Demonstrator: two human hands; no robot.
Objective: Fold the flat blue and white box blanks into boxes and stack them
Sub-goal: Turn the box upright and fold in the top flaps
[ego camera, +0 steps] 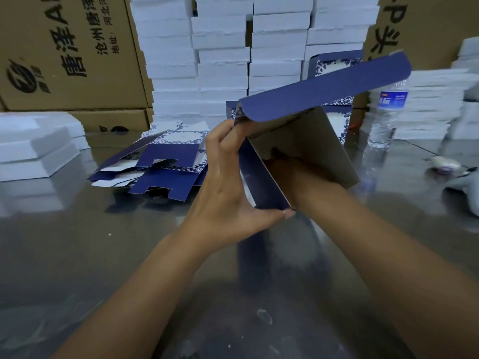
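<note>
I hold a half-folded blue and white box (324,86) up above the shiny table (103,255). My left hand (228,182) grips its left side, thumb under the lower corner and fingers curled at the upper fold. Only the wrist of my right hand (298,177) shows; the hand is inside the open box, behind a grey inner panel. A loose pile of flat blue and white blanks (160,161) lies on the table to the left of the box. Folded blue and white boxes (334,117) stand behind it.
Tall stacks of white boxes (223,55) fill the back, between brown cartons (64,53). White trays (36,149) lie at the left, more white stacks (425,107) at the right. A water bottle (386,115) and a tape dispenser (445,164) stand on the right.
</note>
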